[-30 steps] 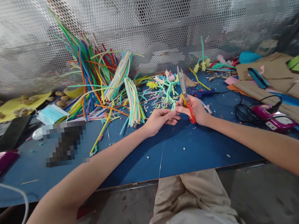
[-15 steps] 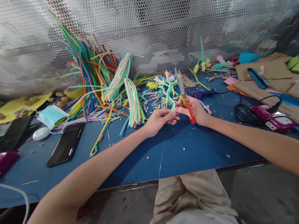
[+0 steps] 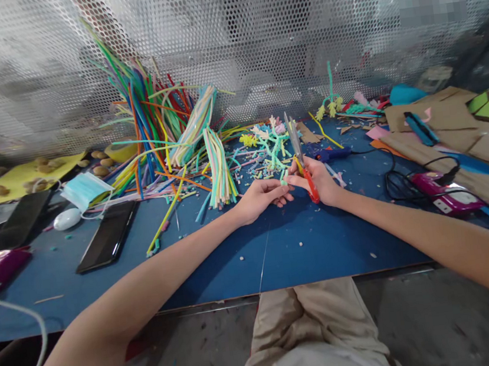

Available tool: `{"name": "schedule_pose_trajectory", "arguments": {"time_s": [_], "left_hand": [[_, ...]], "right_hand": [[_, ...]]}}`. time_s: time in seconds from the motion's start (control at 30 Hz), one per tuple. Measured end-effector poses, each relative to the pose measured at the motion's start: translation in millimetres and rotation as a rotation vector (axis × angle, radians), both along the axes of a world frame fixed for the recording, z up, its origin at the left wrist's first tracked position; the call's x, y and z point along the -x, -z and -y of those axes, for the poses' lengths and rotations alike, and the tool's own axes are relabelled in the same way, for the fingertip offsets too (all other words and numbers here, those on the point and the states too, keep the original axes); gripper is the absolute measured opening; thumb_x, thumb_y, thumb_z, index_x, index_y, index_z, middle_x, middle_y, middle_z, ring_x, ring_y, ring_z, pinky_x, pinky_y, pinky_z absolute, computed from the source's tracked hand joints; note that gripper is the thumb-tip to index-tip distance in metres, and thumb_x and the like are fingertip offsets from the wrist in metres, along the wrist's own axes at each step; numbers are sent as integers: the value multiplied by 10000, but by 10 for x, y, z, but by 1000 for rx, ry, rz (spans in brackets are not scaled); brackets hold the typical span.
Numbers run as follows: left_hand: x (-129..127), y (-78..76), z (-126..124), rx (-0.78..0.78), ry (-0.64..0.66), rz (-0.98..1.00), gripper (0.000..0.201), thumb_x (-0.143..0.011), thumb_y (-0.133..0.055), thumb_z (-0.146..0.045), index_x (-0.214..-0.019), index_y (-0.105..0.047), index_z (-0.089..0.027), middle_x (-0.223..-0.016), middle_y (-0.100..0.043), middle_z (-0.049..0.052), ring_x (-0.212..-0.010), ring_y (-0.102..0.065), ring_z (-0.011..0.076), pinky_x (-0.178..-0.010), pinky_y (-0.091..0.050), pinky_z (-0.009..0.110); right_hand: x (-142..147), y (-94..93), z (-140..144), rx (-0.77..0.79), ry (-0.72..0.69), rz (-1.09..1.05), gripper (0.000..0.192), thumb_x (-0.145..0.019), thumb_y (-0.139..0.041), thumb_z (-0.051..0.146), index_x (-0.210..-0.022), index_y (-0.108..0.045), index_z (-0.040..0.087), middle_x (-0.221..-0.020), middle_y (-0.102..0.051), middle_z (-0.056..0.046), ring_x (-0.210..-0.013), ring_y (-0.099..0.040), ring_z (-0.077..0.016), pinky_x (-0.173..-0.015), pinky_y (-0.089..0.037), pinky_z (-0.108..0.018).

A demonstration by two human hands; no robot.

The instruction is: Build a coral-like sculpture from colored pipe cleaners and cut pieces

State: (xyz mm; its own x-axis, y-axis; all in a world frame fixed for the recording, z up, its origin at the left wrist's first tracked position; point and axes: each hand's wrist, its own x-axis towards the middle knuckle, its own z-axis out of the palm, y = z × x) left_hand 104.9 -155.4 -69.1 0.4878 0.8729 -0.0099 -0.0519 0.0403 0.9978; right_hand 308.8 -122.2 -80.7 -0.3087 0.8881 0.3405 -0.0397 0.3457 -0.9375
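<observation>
My left hand (image 3: 263, 198) pinches the base of a mint-green pipe cleaner (image 3: 284, 178) between thumb and fingers. My right hand (image 3: 319, 181) carries scissors (image 3: 295, 140) with red and yellow handles, blades pointing up and away from me. Its thumb and fingertip also meet the pipe cleaner, close to the left fingertips. Just beyond my fingers stands a branching mint-green pipe-cleaner piece (image 3: 274, 151) with pink and yellow tips; whether it joins the held stem I cannot tell. A tied bundle of pastel pipe cleaners (image 3: 218, 168) lies left of it.
Many coloured pipe cleaners (image 3: 142, 112) lean against the perforated metal panel (image 3: 254, 45). At left are a phone (image 3: 107, 235), a face mask (image 3: 85, 189) and a white mouse (image 3: 67, 219). A blue glue gun (image 3: 332, 153), its cord, a purple power strip (image 3: 448, 193) and brown paper (image 3: 427, 116) occupy the right.
Both hands stay nearly in place, still at the pipe cleaner. The scissors have tilted very slightly to the left, and the rest of the table looks the same.
</observation>
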Motion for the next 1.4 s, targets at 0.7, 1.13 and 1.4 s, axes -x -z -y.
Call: {"name": "schedule_pose_trajectory", "arguments": {"time_s": [0.7, 1.13, 1.4], "left_hand": [[-2, 25, -14, 21, 21, 1, 544, -781, -875, -588, -973, -794, -86, -910, -799, 137, -701, -693, 126, -681, -549, 236], [-7, -56, 45, -76, 9, -98, 575, -817, -806, -657, -901, -778, -89, -937, -807, 151, -676, -690, 136, -664, -553, 254], [9, -19, 22, -61, 65, -92, 609, -829, -798, -657, -1036, -789, -84, -962, -812, 158, -684, -693, 138, -670, -557, 250]], "right_hand": [[4, -29, 17, 19, -29, -10, 486, -697, -910, 508, -876, -548, 238, -824, -615, 17, -619, -505, -121, -607, -463, -316], [-12, -22, 24, 16, -52, -2, 469, -698, -917, 460, -872, -543, 236, -807, -552, 35, -629, -467, -115, -639, -487, -312], [17, -23, 29, 70, -15, -91, 503, -669, -935, 482, -858, -535, 242, -841, -584, 23, -689, -513, -137, -651, -473, -325]]}}
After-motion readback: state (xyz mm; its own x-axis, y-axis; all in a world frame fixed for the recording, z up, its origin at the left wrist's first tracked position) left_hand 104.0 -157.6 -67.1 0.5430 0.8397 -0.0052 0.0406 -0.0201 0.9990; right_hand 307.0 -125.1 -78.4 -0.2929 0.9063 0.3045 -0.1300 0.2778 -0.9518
